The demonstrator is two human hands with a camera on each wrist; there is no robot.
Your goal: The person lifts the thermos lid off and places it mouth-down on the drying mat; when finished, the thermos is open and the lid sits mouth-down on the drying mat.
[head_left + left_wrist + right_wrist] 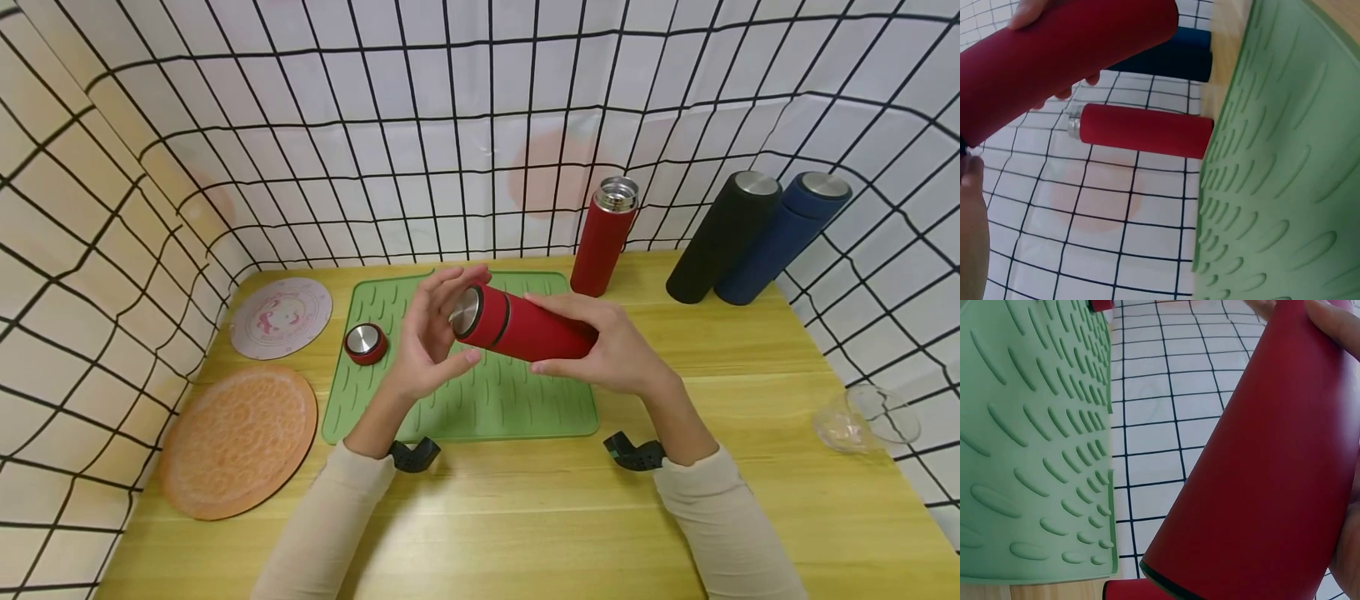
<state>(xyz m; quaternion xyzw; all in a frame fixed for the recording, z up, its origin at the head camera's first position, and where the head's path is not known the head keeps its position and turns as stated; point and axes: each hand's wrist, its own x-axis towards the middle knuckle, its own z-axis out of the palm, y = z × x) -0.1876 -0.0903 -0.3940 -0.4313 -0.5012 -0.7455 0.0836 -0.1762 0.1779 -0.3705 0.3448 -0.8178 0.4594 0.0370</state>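
Observation:
A red thermos flask (540, 327) is held tilted above the green mat (517, 408), its capped end toward the left. My right hand (611, 346) grips its body near the base, thumb on the near side. Around the steel-topped lid (467, 312) is my left hand (429, 337), fingers spread behind it and thumb in front; contact with the lid is unclear. The left wrist view shows the flask's red body (1066, 56) in the right hand's fingers. A loose red lid with a steel top (365, 342) sits on the mat's left part.
An uncapped red flask (603, 242) stands behind the mat's right corner. Black (720, 237) and blue (783, 237) flasks stand farther right. A clear glass (866, 418) is at the right edge. Pink (281, 318) and orange (240, 442) round mats lie left. Gridded cloth walls enclose the table.

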